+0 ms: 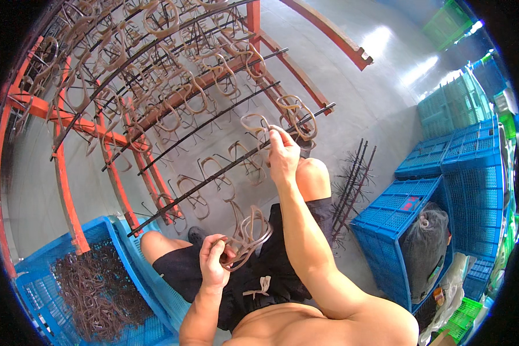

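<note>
My left hand (pixel 214 259) is closed round a bundle of brown, thin-banded loops (pixel 258 236) in front of my lap. Farther out, my right hand (pixel 284 154) pinches a single brown loop (pixel 254 115) beside a long black rod (pixel 233 166) with wire hooks. The rod slants across in front of my knees, and several brown loops (pixel 199 203) hang along it. At its right end, more loops (pixel 297 115) hang close together, just past my right fingers. Whether the pinched loop touches a hook cannot be told.
An orange metal rack (pixel 106 132) at the upper left carries more hooked rods with loops. A blue crate (pixel 106 228) at lower left holds a tangled heap of brown loops (pixel 98 288). Loose hooked rods (pixel 354 181) lie on the floor at right, near stacked blue crates (pixel 398 207).
</note>
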Motion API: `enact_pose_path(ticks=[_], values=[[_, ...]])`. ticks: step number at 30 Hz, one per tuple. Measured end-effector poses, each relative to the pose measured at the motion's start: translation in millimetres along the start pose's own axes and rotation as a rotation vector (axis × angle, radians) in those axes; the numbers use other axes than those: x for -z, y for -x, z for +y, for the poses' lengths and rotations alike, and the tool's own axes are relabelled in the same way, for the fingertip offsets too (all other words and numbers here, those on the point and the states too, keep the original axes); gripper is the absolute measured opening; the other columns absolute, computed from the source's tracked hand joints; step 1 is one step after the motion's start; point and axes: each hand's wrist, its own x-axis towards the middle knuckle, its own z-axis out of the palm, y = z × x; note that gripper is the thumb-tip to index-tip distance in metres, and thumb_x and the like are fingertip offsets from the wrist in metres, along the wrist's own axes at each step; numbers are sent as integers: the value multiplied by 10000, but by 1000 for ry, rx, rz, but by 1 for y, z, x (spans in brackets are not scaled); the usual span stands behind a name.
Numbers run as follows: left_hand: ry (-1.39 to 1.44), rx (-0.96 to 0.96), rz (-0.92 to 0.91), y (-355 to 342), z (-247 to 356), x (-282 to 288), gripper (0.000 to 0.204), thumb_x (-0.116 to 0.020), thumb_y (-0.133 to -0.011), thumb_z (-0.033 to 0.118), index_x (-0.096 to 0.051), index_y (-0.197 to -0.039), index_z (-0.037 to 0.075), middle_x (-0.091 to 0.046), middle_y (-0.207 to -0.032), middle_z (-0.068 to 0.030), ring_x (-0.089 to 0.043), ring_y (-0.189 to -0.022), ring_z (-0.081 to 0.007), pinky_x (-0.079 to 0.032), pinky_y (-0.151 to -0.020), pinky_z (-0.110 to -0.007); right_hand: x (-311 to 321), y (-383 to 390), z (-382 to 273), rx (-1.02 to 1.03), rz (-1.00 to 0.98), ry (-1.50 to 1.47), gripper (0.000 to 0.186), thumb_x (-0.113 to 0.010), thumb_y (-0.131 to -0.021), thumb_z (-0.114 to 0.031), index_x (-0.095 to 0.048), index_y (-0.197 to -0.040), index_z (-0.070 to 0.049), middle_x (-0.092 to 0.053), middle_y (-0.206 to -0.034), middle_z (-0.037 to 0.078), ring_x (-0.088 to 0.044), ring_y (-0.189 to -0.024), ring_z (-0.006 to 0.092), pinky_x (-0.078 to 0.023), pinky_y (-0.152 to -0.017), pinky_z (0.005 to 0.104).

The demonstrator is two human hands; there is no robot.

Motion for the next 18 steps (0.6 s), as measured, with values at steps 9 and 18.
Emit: enact_pose_path(ticks=[9,18], values=[[127,-52,57,-3,5,0,157,-511,-884,106,-591,-971,3,-595,-734,-69,-544,-637,-125,-438,-562,-234,5,0,0,284,-118,517,215,-606,-860,-137,-635,-1041,-24,-520,-658,-43,-415,-590,29,-362,-529,191],[194,-68,-158,0,6,-3,272,-515,-920,295,-550,-1071,71,-566,-822,-64,-505,-640,-125,-411,-542,-236,8,0,-7,251,-152,464,198,-597,-870,-133,-646,-1029,-26,-499,-669,-77,-367,-568,7,-282,-480,178]])
